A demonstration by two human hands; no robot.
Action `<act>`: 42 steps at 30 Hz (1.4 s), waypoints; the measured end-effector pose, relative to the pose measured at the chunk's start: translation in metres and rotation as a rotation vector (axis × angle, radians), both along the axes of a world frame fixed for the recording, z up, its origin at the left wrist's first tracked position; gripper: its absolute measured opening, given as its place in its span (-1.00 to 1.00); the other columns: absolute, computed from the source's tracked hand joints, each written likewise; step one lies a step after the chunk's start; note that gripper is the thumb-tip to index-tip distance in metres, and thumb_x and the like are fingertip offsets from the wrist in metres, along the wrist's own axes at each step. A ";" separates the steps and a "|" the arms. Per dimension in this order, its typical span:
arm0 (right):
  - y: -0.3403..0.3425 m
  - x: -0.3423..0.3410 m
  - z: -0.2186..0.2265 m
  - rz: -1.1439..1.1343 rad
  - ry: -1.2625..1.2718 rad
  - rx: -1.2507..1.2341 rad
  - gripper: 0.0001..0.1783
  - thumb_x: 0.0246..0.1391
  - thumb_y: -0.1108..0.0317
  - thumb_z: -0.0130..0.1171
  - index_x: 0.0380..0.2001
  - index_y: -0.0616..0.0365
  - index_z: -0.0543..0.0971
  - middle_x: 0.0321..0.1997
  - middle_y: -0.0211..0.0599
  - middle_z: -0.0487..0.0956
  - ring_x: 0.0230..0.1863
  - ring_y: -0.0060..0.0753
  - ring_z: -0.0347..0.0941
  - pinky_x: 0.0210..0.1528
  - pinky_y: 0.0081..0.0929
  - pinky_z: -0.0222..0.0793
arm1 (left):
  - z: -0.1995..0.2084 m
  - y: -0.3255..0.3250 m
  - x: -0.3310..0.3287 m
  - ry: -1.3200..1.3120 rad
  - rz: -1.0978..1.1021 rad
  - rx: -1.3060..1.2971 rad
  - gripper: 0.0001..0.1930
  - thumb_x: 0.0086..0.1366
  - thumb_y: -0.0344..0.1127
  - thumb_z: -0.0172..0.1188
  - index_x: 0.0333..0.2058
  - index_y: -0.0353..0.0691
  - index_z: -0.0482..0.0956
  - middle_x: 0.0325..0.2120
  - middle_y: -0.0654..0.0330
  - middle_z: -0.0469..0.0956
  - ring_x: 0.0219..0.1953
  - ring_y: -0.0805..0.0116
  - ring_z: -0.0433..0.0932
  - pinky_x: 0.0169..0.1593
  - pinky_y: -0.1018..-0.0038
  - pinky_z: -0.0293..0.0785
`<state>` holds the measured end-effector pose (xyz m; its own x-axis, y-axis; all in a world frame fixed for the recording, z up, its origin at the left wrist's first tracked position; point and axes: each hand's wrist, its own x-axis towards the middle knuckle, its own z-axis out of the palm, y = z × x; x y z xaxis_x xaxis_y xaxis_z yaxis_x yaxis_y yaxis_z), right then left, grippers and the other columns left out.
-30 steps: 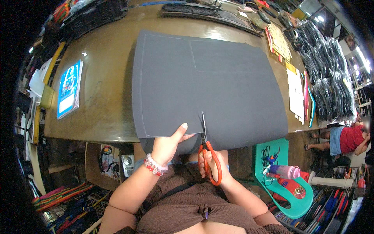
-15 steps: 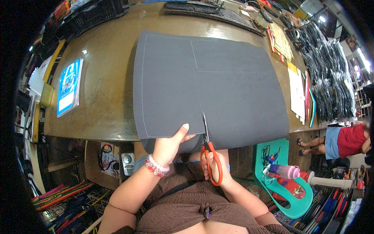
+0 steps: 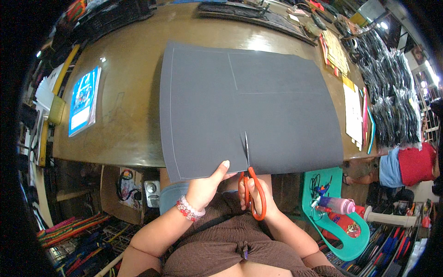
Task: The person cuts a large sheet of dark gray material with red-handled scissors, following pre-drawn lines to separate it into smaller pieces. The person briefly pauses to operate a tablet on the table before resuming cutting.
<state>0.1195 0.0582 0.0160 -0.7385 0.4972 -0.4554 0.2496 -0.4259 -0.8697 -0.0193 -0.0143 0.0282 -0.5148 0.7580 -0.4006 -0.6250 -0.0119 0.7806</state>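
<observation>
A dark grey sheet (image 3: 286, 120) with thin pale lines drawn on it lies on the table, its near edge reaching over the table's front. At that edge my left hand (image 3: 205, 188) pinches the sheet, thumb on top and fingers underneath. Orange-handled scissors (image 3: 248, 161) sit in my right hand (image 3: 268, 203), fingers through and around the loops. Their blades point away from me, slightly apart, at a slit running in from the near edge, just right of my left thumb. My right fingers are partly hidden by the handles.
On the brown table (image 3: 115, 134), a blue booklet (image 3: 84, 104) lies left and papers (image 3: 353, 113) lie right. Plastic-wrapped dark items (image 3: 392, 101) are stacked beyond the papers. A green stool (image 3: 339, 247) bears a bottle (image 3: 339, 203). Another person (image 3: 415, 164) is at far right.
The sheet has shifted toward me, and my left hand has come slightly nearer and to the right with it. The scissor blades have parted a little more. The other person has moved farther right.
</observation>
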 end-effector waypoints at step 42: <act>0.000 0.002 0.014 0.036 -0.191 0.090 -0.44 0.07 -0.15 -0.20 -0.62 0.17 0.32 -0.84 -0.40 0.26 -0.84 -0.50 0.26 -0.83 -0.59 0.16 | -0.021 -0.042 0.031 0.167 -0.221 -0.034 -0.72 0.21 -0.44 -0.03 -0.10 -0.34 0.29 -0.18 0.08 0.39 -0.18 0.29 0.45 -0.12 0.42 0.49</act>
